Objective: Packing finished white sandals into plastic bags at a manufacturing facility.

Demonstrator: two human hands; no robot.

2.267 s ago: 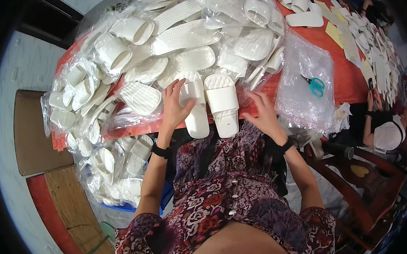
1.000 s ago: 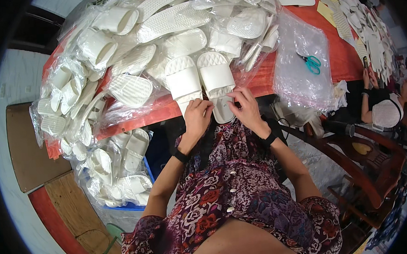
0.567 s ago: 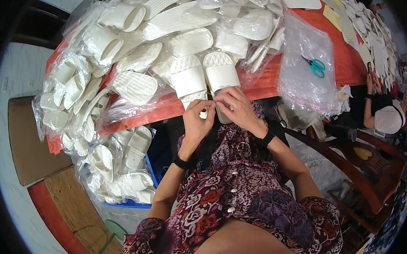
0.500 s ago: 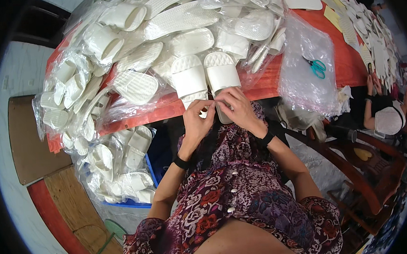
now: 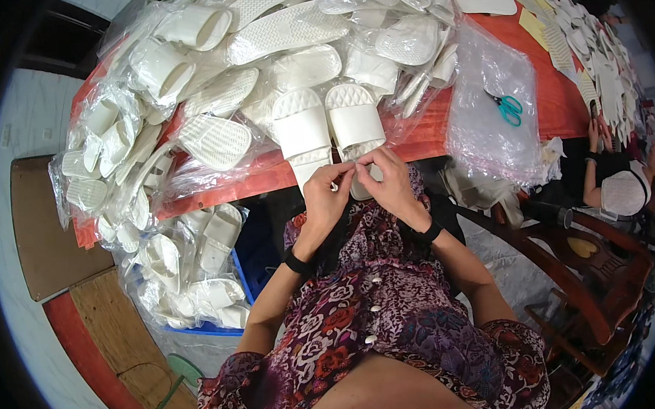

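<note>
Two white slide sandals lie side by side at the table's front edge, the left sandal [image 5: 302, 135] and the right sandal [image 5: 357, 125], with quilted insoles and their near ends past the edge. Just in front of them, my left hand [image 5: 328, 191] and my right hand [image 5: 387, 180] meet, each with thumb and forefinger pinched together. Whatever lies between the fingertips is too small to make out. My right hand partly covers the near end of the right sandal. Black bands circle both wrists.
Bagged white sandals [image 5: 289, 32] heap across the red-covered table [image 5: 424, 140]. Clear plastic bags [image 5: 488, 85] lie to the right with teal-handled scissors [image 5: 509, 109] on top. A blue crate [image 5: 253, 264] of bagged sandals stands below left; a wooden chair [image 5: 568, 266] is at right. Another person's hand [image 5: 593, 137] shows far right.
Both hands have shifted slightly to the right, still pinched together. The sandals stay in place on the table, and the view has moved a little.
</note>
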